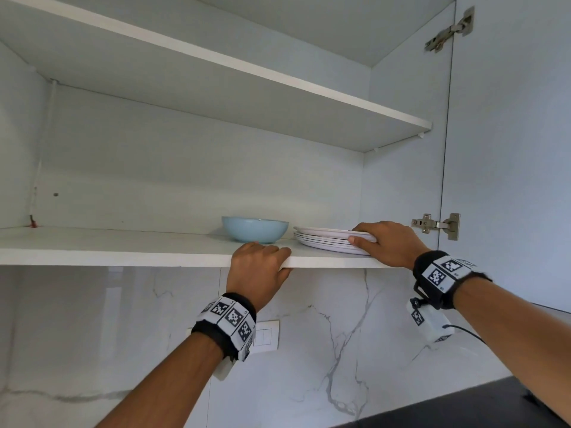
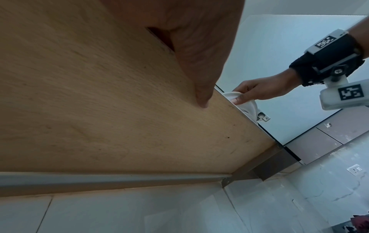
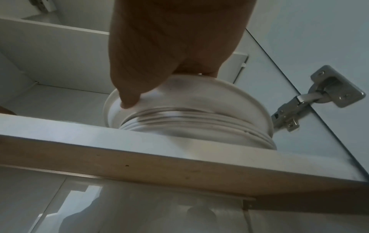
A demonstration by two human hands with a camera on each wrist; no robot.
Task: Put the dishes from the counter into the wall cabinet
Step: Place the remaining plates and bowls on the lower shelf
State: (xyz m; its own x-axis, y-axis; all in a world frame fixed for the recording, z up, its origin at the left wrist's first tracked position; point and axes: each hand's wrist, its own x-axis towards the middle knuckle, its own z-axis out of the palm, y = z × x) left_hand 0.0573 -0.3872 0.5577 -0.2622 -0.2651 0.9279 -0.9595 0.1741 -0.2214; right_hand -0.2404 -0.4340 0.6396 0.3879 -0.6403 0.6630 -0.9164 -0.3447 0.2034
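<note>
Your right hand [image 1: 390,242] grips the plates [image 1: 324,239] by the rim to seat them beside the bowl [image 1: 255,229], while your left hand [image 1: 259,267], fingers curled, grips the shelf [image 1: 123,251] edge, probably for support.

We are looking at a marble-veined backsplash [image 1: 324,350] running beneath the open cupboard, grey streaks wandering down it. A white switch plate [image 1: 266,335] is sitting flat on that backsplash, left of its heaviest vein. A dark countertop [image 1: 463,409] is showing at the backsplash's lower right corner. In the left wrist view, a wall socket [image 2: 355,170] is sitting on the same marble.
</note>
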